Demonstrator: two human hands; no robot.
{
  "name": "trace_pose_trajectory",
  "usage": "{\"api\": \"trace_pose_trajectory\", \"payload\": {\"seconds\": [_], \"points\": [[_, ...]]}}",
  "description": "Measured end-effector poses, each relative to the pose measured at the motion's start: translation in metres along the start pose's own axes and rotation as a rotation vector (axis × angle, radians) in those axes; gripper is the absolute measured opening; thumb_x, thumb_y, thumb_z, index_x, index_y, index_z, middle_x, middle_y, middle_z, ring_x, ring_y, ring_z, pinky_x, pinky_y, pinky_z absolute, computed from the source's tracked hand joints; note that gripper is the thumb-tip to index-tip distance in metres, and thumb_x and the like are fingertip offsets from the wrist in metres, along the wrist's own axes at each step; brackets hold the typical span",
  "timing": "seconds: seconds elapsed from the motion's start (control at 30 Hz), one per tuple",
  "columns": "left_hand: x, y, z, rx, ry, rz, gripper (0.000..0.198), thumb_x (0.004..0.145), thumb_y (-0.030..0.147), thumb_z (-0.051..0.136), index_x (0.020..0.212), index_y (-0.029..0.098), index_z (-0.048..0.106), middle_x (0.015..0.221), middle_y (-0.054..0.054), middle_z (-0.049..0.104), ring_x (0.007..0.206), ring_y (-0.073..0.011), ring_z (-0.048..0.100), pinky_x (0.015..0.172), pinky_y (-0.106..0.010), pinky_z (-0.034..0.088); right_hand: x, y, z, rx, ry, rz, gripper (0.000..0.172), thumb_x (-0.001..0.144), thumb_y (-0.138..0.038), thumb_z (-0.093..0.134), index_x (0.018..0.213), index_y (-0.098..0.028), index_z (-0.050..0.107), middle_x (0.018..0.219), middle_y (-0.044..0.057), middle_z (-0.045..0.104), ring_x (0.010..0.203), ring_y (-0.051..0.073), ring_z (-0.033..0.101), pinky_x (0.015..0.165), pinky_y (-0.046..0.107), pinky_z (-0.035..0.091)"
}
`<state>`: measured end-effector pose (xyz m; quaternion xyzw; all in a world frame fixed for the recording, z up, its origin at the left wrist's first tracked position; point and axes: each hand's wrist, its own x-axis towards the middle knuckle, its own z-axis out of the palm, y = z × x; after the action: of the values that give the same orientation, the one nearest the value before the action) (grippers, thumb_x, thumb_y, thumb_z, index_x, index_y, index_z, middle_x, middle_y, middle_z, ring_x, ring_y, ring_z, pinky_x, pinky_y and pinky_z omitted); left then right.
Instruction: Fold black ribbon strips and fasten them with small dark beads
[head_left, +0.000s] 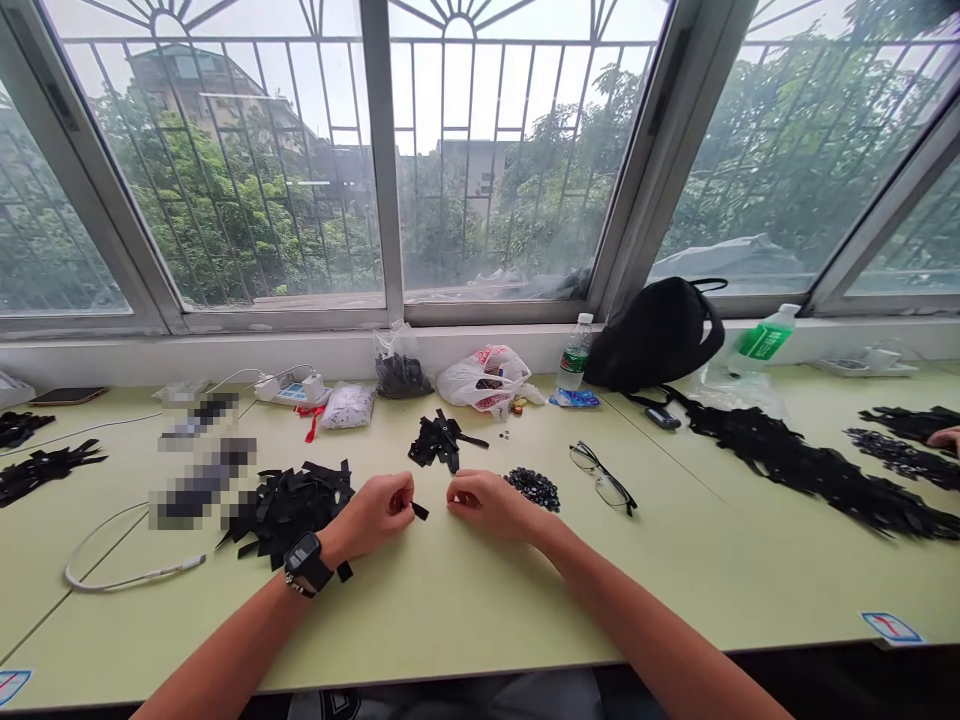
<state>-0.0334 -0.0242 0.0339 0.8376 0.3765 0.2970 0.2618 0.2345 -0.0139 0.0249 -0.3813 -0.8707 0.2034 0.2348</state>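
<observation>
Pale-green bench [465,610]: left hand [381,510] pinching one black strip [421,511], best held flat and steady; right hand [487,502] curled, grip and contents unclear.

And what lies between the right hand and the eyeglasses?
In the head view, a pile of small dark pieces lies between the right hand and the eyeglasses.

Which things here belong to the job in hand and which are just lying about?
Likely part of the job:
black strip in the left hand
large strip pile beside that hand
smaller strip pile beyond the hands
small dark pieces by the right hand

Likely just lying about:
eyeglasses
upright bottle
black bag
white cable
</observation>
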Motion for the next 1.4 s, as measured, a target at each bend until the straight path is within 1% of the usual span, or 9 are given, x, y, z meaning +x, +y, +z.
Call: {"api": "trace_pose_trajectory", "payload": {"seconds": [0.2,0.37,0.47,0.6,0.73,0.87,1.2,1.3,1.4], "points": [[0.000,0.001,0.000,0.026,0.003,0.006,0.012,0.082,0.009,0.051,0.082,0.020,0.053,0.071,0.004,0.054,0.064,-0.0121,0.046,0.058,-0.024,0.034,0.001,-0.001,0.003,-0.023,0.001,-0.022,0.010,0.091,-0.014,0.065,0.089,-0.019,0.074,0.084,0.001,0.067,0.069,0.012,0.056,0.066,0.023,0.040],[0.000,0.004,-0.001,0.013,-0.009,0.005,0.009,0.090,0.014,0.053,0.087,0.020,0.060,0.072,0.003,0.057,0.065,-0.0126,0.049,0.060,-0.024,0.038,0.001,-0.003,0.003,-0.004,0.035,-0.038,0.012,0.096,-0.017,0.062,0.094,-0.020,0.074,0.083,0.001,0.067,0.069,0.012,0.055,0.065,0.023,0.039],[0.001,0.005,0.000,-0.039,-0.024,0.009,0.010,0.093,0.016,0.053,0.089,0.019,0.063,0.074,0.001,0.061,0.067,-0.0130,0.053,0.062,-0.024,0.040,0.001,-0.005,0.003,-0.005,0.078,-0.039,0.013,0.100,-0.028,0.063,0.099,-0.021,0.073,0.084,0.001,0.066,0.073,0.013,0.057,0.067,0.024,0.040],[0.001,0.005,0.004,-0.104,-0.020,0.027,0.011,0.093,0.016,0.054,0.090,0.018,0.065,0.077,0.000,0.064,0.070,-0.0135,0.056,0.063,-0.024,0.043,0.003,-0.008,0.008,-0.013,0.110,-0.062,0.021,0.096,-0.042,0.072,0.101,-0.021,0.072,0.090,0.002,0.067,0.078,0.015,0.058,0.071,0.025,0.041],[0.001,0.005,0.006,-0.141,0.002,0.056,0.013,0.093,0.014,0.054,0.091,0.017,0.066,0.079,-0.001,0.066,0.072,-0.0136,0.058,0.067,-0.025,0.046,0.004,-0.008,0.017,0.002,0.140,-0.116,0.017,0.097,-0.036,0.071,0.092,-0.021,0.069,0.090,0.002,0.067,0.081,0.015,0.058,0.072,0.026,0.042],[0.001,0.006,0.007,-0.176,0.002,0.069,0.011,0.094,0.015,0.057,0.091,0.017,0.067,0.081,-0.001,0.068,0.074,-0.0138,0.060,0.070,-0.025,0.048,0.005,-0.008,0.023,0.015,0.134,-0.164,0.021,0.100,-0.032,0.068,0.083,-0.020,0.066,0.084,0.001,0.065,0.079,0.016,0.058,0.071,0.026,0.042],[0.002,0.005,0.008,-0.177,0.010,0.062,0.014,0.099,0.023,0.058,0.094,0.017,0.069,0.083,-0.003,0.070,0.077,-0.0151,0.062,0.071,-0.026,0.049,0.004,-0.013,0.019,0.061,0.160,-0.152,0.025,0.100,-0.021,0.060,0.075,-0.020,0.058,0.076,-0.001,0.060,0.070,0.013,0.051,0.067,0.026,0.039],[0.002,0.006,0.008,-0.189,0.013,0.046,0.016,0.101,0.026,0.058,0.097,0.016,0.070,0.085,-0.003,0.071,0.078,-0.0153,0.062,0.071,-0.025,0.049,0.004,-0.014,0.016,0.069,0.173,-0.123,0.022,0.101,-0.023,0.059,0.079,-0.020,0.060,0.076,-0.002,0.060,0.069,0.013,0.051,0.065,0.025,0.039],[0.002,0.006,0.009,-0.227,0.008,0.044,0.017,0.101,0.027,0.060,0.095,0.016,0.071,0.086,-0.003,0.071,0.078,-0.0147,0.061,0.071,-0.024,0.049,0.004,-0.015,0.016,0.051,0.202,-0.119,0.013,0.100,-0.032,0.067,0.094,-0.021,0.066,0.084,0.000,0.064,0.077,0.015,0.057,0.070,0.026,0.042]]}}
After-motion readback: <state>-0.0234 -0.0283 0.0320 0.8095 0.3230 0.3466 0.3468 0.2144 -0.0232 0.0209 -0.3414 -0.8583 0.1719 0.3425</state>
